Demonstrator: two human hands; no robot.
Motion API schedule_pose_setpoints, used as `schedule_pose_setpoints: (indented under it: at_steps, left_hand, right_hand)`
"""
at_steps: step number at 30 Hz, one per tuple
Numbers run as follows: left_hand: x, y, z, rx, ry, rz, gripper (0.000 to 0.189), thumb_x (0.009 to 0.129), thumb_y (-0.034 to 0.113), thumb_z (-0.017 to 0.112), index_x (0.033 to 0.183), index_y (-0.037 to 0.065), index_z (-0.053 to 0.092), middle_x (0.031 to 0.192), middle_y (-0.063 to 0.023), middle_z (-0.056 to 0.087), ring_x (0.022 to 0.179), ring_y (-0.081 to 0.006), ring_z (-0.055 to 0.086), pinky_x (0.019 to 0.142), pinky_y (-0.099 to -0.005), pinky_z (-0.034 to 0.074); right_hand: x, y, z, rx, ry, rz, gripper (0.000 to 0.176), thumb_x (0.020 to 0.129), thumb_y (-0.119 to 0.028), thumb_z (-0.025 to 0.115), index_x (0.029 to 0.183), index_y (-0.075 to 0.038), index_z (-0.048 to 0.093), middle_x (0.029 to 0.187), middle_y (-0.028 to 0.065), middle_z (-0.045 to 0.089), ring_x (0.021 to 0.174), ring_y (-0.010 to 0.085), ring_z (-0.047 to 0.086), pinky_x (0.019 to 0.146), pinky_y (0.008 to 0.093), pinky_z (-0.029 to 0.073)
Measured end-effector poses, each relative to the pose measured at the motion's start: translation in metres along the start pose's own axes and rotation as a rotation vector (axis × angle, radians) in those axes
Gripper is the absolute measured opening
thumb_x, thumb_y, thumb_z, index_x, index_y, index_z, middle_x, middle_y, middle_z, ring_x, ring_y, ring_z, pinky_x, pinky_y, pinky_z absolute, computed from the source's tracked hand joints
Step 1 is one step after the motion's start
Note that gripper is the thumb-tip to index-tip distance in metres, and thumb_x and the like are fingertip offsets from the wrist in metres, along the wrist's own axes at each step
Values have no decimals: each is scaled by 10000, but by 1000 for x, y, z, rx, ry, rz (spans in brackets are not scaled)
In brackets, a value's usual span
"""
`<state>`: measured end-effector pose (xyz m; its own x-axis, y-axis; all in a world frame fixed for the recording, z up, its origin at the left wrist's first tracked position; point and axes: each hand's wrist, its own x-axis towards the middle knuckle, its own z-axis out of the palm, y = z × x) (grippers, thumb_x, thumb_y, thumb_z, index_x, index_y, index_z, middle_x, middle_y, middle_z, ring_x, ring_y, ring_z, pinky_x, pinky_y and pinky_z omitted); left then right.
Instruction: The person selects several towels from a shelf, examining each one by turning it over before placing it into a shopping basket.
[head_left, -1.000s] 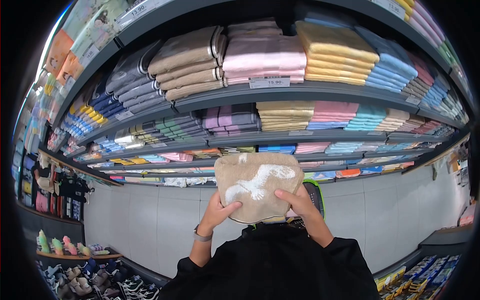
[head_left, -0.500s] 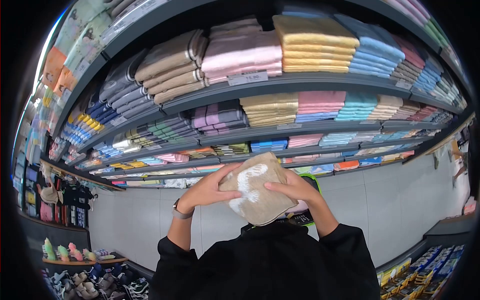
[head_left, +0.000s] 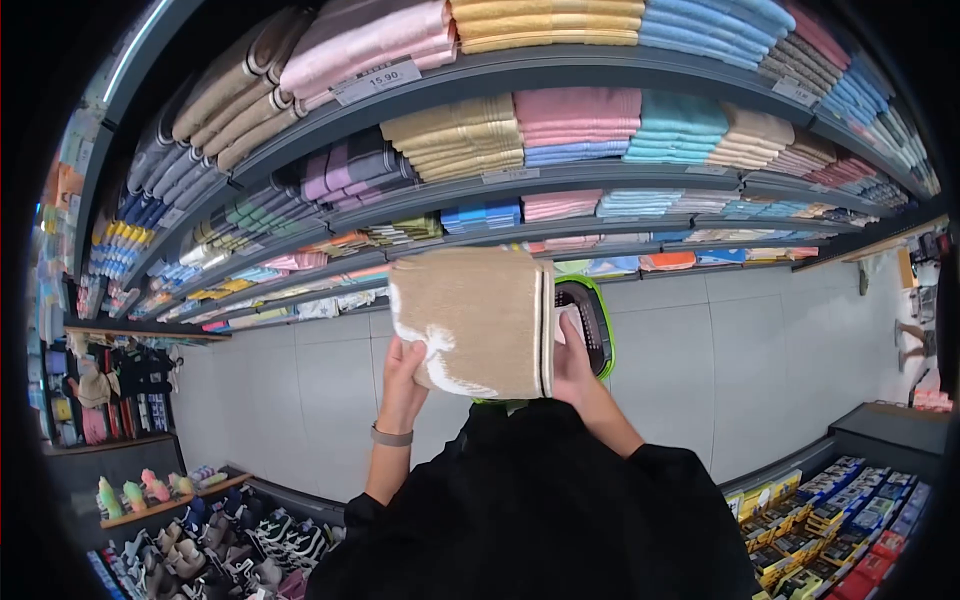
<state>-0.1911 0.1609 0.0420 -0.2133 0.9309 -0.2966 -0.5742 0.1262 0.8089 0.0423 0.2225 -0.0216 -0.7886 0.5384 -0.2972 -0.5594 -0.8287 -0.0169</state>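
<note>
A folded beige towel (head_left: 475,320) with a white pattern at its left and a dark-and-white striped edge at its right is held up before me. My left hand (head_left: 403,375) grips its lower left side, thumb on the front. At the right edge, my right hand (head_left: 573,360) holds the towel with the thumb pointing up and the other fingers hidden behind it. Just beyond that hand, a black basket with a green rim (head_left: 610,335) shows partly, with something pale pink inside near the thumb.
Shelves (head_left: 560,65) ahead carry stacks of folded towels, with a price label (head_left: 376,80) on the top edge. Grey floor tiles (head_left: 680,350) lie below. Shoes (head_left: 230,550) fill a display behind at left; boxed goods (head_left: 830,520) stand at right. A person's legs (head_left: 915,340) show at far right.
The towel has turned so its broad face and striped edge show. Both hands have shifted to its sides. The view has moved closer to the shelves, and more of the basket shows.
</note>
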Motion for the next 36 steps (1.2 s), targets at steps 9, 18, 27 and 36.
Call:
schedule_pose_setpoints:
  at_steps: [9, 18, 27, 36]
  left_hand:
    - [-20, -24, -22, 16, -14, -31, 517, 860, 99, 544, 1317, 12, 318, 1263, -90, 461, 1151, -182, 460, 963, -312, 382]
    - [-25, 18, -38, 206, 50, 21, 425, 850, 82, 575, 1228, -19, 409, 1123, -87, 558, 983, -138, 554, 841, -273, 461]
    - [-35, 41, -98, 30, -75, -15, 500, 827, 92, 599, 1262, 3, 368, 1180, -109, 516, 1068, -183, 517, 877, -310, 447]
    - [-36, 70, -129, 184, 10, 162, 500, 810, 32, 602, 1255, -6, 378, 1192, -102, 505, 1053, -160, 508, 872, -293, 442]
  right_hand:
    - [-21, 0, 34, -641, 233, -15, 620, 762, -105, 633, 1299, 1, 343, 1187, 143, 504, 1075, 243, 521, 888, 374, 458]
    - [-4, 27, 77, -794, 184, -122, 543, 790, -170, 651, 1242, 20, 417, 1107, 111, 553, 983, 187, 558, 854, 319, 463]
    - [27, 64, 121, -1121, 93, -300, 617, 803, -134, 626, 1318, -7, 311, 1217, 96, 467, 1110, 160, 464, 943, 308, 370]
    - [61, 116, 131, -1251, 85, -326, 618, 812, -189, 653, 1306, -13, 326, 1216, 89, 479, 1099, 156, 467, 933, 305, 385]
